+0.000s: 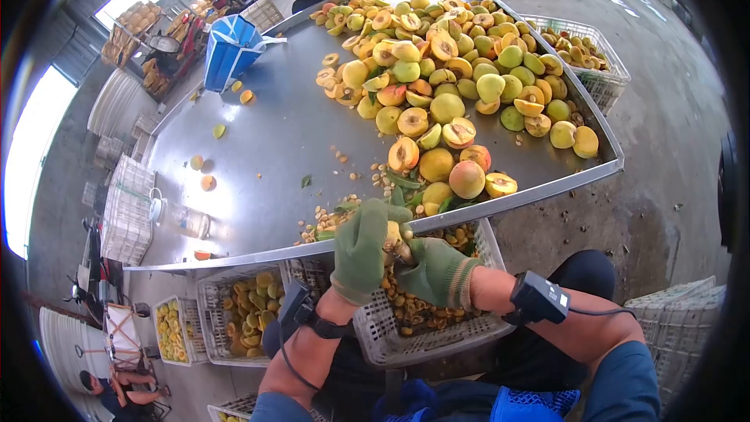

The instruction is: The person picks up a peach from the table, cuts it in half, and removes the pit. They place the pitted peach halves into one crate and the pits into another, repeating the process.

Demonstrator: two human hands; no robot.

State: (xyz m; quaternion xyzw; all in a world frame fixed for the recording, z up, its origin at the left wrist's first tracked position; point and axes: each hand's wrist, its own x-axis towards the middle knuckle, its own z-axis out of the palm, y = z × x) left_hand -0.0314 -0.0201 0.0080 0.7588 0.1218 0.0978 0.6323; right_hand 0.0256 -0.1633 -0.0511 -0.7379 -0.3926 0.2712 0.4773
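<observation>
Fruit piece (395, 241), one, mostly hidden, long axis unclear; between left hand (362, 248), curled round it at nine o'clock, and right hand (439, 270), gripping at four; both touching. Crate (383, 353): five. Desk (273, 133): eleven.

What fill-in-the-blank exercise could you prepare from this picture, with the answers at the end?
1. The gloves on the person's left hand and right hand are coloured ____.
2. Apart from the heaped stone fruit, a bag stands on the metal table, coloured white and ____.
3. Of the two hands, the one nearer this bag is the ____ one.
4. Compared with the tabletop, the plastic crate under the hands sits ____ (higher or lower).

Missing words: green; blue; left; lower.
</observation>
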